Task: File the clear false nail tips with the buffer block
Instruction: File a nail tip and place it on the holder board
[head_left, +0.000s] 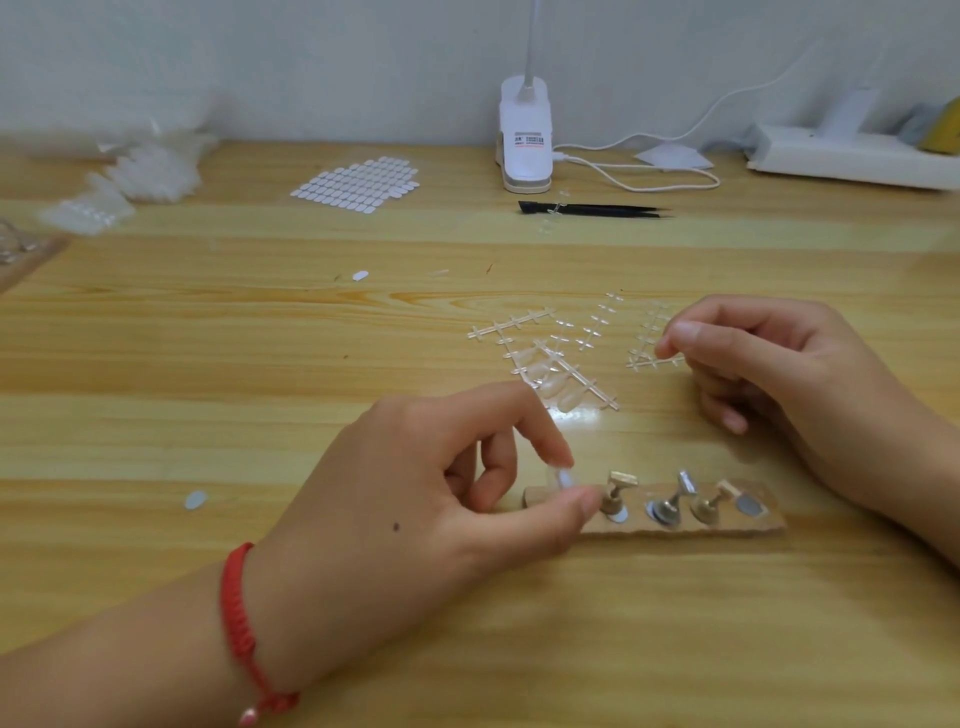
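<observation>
fingers: l hand (415, 483) pinches clear nail tip (561, 477), r hand (769, 374) a sprue strip (655, 362); wood desk (260, 338), white wall (311, 62).

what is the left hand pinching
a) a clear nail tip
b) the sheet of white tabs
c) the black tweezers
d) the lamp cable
a: the left hand pinches a clear nail tip between thumb and forefinger over the left end of the cardboard strip; the black tweezers lie far off by the lamp, and the right hand pinches a clear plastic frame.
</observation>
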